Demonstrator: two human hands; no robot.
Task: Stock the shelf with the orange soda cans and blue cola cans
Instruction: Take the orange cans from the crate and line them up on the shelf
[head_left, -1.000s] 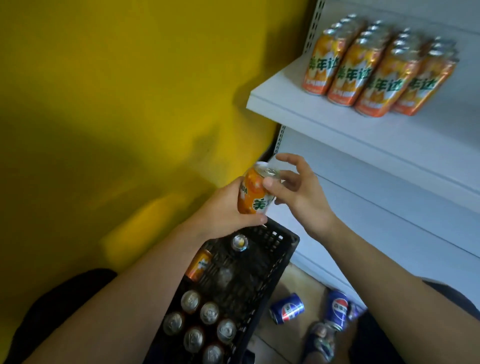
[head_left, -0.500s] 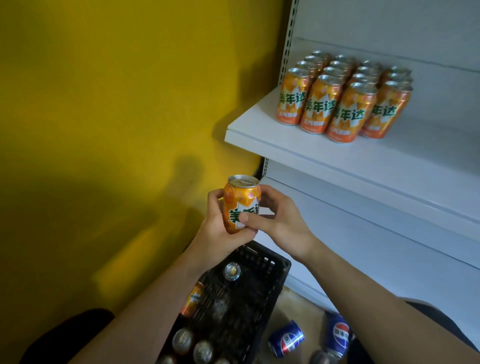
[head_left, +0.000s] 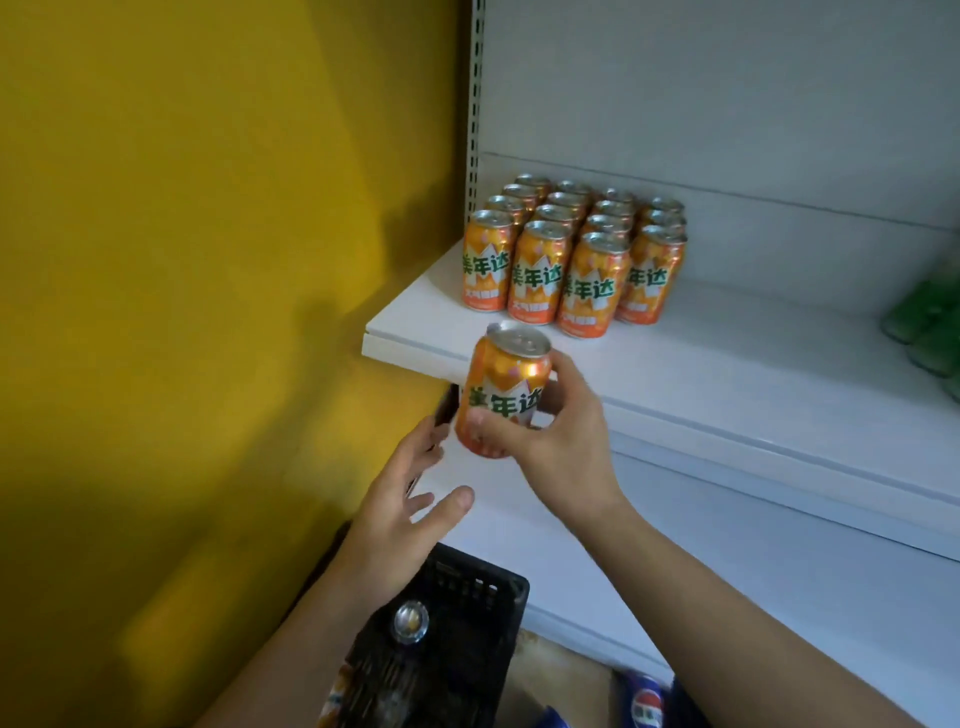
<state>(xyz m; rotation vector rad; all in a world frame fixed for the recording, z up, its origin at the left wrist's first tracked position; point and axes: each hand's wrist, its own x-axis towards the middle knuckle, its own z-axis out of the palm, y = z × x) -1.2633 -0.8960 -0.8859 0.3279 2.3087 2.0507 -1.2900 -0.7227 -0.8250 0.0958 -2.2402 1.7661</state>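
My right hand (head_left: 558, 441) grips an orange soda can (head_left: 506, 382), upright, just below the front left edge of the white shelf (head_left: 727, 384). My left hand (head_left: 410, 499) hangs open below and left of the can, apart from it. A block of several orange soda cans (head_left: 566, 254) stands in rows at the shelf's back left. Below, a black crate (head_left: 467, 623) holds one can top (head_left: 410, 621) and part of an orange can (head_left: 332, 701). Blue cola cans (head_left: 647, 709) lie on the floor at the bottom.
A yellow wall (head_left: 208, 312) closes off the left side. The shelf's perforated upright (head_left: 475, 93) runs up beside it. Green bottles (head_left: 930, 322) stand at the shelf's right edge. Bare shelf surface lies in front of and right of the orange cans.
The can passed from both hands into my right hand alone and rose toward the shelf edge. My left hand let go and dropped away. The view tilted upward.
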